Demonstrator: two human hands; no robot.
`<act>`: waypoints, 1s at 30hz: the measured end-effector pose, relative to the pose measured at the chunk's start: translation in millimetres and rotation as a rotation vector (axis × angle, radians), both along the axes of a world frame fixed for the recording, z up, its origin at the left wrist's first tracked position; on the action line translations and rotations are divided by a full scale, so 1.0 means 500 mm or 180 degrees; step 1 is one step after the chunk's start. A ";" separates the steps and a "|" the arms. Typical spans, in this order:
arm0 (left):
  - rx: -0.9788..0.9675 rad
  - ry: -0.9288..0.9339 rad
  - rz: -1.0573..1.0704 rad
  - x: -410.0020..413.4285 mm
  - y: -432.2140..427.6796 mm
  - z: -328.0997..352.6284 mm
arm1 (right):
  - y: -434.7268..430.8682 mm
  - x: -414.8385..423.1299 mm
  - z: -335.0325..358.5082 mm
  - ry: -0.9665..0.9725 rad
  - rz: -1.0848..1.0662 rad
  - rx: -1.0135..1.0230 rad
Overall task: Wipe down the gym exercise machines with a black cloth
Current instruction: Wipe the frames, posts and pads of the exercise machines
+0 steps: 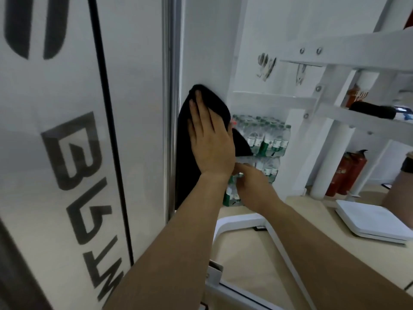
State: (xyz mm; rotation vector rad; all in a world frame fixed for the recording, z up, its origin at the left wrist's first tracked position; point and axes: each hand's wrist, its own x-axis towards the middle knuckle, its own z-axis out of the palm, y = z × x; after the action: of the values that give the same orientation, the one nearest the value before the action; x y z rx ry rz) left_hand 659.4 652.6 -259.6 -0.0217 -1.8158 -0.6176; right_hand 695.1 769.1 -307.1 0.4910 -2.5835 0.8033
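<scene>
Head view: left hand is flat on the black cloth, grip spread, fingers straight and pointing up. It presses the cloth against the white side face of the machine, just right of the chrome edge strip. The rest of the cloth hangs down past the wrist. Right hand sits low behind the left wrist, near the cloth's hanging end; it's blurred and partly hidden, so I cannot tell its grip. Behind: stacked water bottles, white frame, two red fire extinguishers on the floor.
</scene>
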 end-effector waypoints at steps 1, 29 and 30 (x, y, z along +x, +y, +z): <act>0.0031 0.0081 0.0008 -0.003 0.000 0.014 | 0.002 -0.004 0.006 0.0056 -0.0043 -0.0025; 0.0566 -0.0323 0.0462 0.012 0.038 -0.382 | 0.036 -0.031 -0.275 -0.0261 0.0199 0.0157; 0.0705 -0.0330 0.0433 0.013 0.043 -0.397 | 0.040 -0.033 -0.290 -0.0288 0.0185 0.0172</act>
State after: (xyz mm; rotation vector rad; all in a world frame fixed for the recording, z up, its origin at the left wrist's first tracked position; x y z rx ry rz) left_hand 665.8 674.1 -458.1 0.2852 -1.8213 -0.7302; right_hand 678.5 788.9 -452.1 0.5603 -2.6913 0.7940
